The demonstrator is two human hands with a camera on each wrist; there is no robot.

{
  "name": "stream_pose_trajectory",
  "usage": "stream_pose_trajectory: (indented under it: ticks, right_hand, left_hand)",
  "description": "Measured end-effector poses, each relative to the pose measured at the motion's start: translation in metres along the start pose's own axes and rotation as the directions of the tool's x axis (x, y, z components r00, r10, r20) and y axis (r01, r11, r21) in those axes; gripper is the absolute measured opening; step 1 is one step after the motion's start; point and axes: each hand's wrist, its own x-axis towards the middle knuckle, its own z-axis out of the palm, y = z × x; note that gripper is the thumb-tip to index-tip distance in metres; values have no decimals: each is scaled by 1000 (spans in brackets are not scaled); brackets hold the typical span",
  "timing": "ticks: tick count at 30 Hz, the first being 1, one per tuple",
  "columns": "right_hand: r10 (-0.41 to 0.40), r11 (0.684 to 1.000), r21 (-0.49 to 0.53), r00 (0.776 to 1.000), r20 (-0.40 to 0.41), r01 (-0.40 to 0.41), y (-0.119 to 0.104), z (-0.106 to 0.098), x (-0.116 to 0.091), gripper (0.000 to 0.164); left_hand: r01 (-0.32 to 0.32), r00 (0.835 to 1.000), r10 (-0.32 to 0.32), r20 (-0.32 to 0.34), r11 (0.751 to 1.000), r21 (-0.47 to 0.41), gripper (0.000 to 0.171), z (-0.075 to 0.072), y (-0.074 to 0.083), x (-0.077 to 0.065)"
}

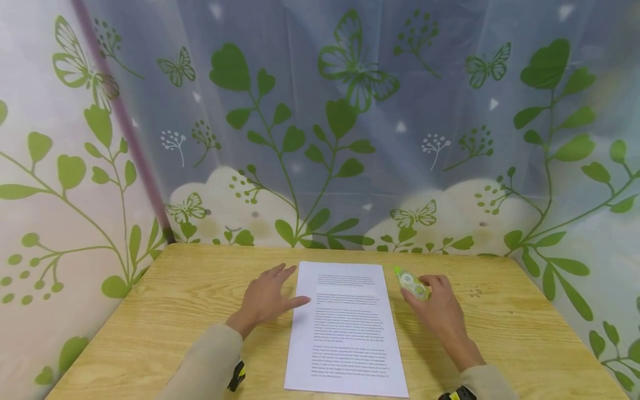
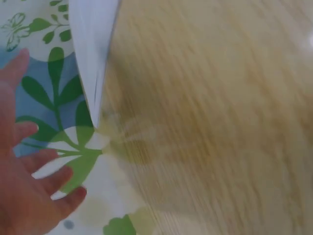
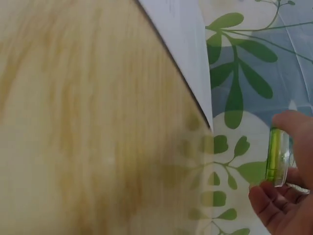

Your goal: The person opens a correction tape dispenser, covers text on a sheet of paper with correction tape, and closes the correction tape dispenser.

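A green, see-through correction tape (image 1: 413, 285) is in my right hand (image 1: 442, 312), pinched between thumb and fingers just right of the printed paper (image 1: 345, 328). From the right wrist view, the same correction tape (image 3: 275, 157) shows edge-on, held above the table. My left hand (image 1: 270, 299) is at the paper's left edge with its fingers spread. Its thumb tip overlaps the margin in the head view; whether it touches cannot be told. The left wrist view shows this hand (image 2: 29, 188) holding nothing. Lines of dark text fill the upright white page.
Under the paper is a light wood-grain table (image 1: 200, 289). A curtain (image 1: 310, 139) with green leaves and butterflies hangs along the back and both sides. A black and yellow band (image 1: 237, 375) shows at my left wrist.
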Motion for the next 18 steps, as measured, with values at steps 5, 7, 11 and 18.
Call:
stream_pose_trajectory:
  ticks: [5,7,11,18]
  right_hand:
    - [93,994,-63,990,107,-87,10,0,-2,62]
    - [119,991,-75,983,142,-109,12,1,-2,61]
    - [140,987,-100,974,177,-124,15,3,-4,62]
    - [147,985,-116,966,214,-124,19,6,-5,70]
  left_hand:
    - [9,999,-15,44,990,144,92,0,-2,-4]
    - [21,997,-33,68,984,176,94,0,-1,-5]
    - [32,994,-55,97,975,219,95,1,1,-8]
    - [26,995,-47,93,976,216,92,0,3,-12]
